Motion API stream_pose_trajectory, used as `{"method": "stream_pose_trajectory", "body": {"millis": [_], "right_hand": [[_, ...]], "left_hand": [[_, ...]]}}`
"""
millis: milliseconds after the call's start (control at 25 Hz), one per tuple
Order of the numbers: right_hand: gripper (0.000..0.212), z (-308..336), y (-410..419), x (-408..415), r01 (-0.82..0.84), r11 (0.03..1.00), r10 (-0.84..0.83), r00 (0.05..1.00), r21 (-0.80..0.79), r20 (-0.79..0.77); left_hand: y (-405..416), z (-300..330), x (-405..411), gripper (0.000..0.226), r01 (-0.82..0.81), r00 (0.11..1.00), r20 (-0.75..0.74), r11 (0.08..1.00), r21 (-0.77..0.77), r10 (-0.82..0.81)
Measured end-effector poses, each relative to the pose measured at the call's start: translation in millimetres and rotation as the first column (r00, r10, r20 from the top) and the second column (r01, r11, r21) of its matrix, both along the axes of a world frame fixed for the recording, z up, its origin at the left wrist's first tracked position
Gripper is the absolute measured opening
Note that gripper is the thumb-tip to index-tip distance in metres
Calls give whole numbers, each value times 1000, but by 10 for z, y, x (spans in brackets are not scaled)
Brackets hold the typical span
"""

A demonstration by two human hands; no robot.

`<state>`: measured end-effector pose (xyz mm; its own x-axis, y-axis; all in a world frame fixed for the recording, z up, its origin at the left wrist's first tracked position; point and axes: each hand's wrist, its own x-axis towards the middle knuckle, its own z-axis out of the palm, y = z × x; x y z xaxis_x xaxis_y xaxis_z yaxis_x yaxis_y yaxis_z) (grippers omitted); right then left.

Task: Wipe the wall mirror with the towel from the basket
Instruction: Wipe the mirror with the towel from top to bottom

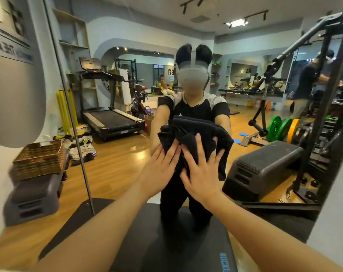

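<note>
The wall mirror fills most of the view, its left edge running down as a thin dark line beside a white wall, and it reflects a gym room with a wooden floor. In the glass a treadmill stands at the left, a grey step platform at the right, and beyond it green and yellow weight plates lean by a black rack. A black mat lies on the floor below the arms. At the left, in front of the wall, a woven basket sits on another grey step platform; what is in the basket is hard to make out.

The dark towel is bunched against the mirror at the middle of the view, above the mat. Both hands press it flat to the glass. The left hand lies on the towel's lower left, fingers straight and close together. The right hand lies just beside it on the lower middle, fingers straight and spread wide, thumb out toward the left hand.
</note>
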<state>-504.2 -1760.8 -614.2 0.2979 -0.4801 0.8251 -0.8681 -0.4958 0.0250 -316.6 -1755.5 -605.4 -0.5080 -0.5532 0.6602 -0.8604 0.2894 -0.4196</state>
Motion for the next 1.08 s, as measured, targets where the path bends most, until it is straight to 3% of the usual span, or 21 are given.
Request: {"method": "stream_pose_trajectory", "body": {"millis": [240,480,640,760,840,960,1080], "right_hand": [[89,0,47,939,-66,998,66,995,3,-74],[95,-15,89,1726,-114,993,117,982,28,-150],[101,-54,77,2193,-148,989,150,965,29,-217],[105,-10,15,2421,-177,984,166,956,-27,-243],[107,123,-37,2495,-209,975,184,949,-73,-257],[92,537,-112,2445,-273,947,215,930,-169,-298],[78,1072,-218,2152,-276,932,211,941,-237,-266]], "left_hand": [[241,-99,941,89,-177,978,94,980,-89,185],[427,-164,1628,93,-332,943,17,943,-6,332],[540,-195,2143,88,-423,906,62,902,93,418],[630,-132,2338,70,-422,907,52,903,78,419],[649,-22,2384,70,-395,918,-10,915,76,397],[585,330,2266,73,-304,933,-168,947,105,319],[425,830,1852,83,-166,957,-249,985,-44,150]]}}
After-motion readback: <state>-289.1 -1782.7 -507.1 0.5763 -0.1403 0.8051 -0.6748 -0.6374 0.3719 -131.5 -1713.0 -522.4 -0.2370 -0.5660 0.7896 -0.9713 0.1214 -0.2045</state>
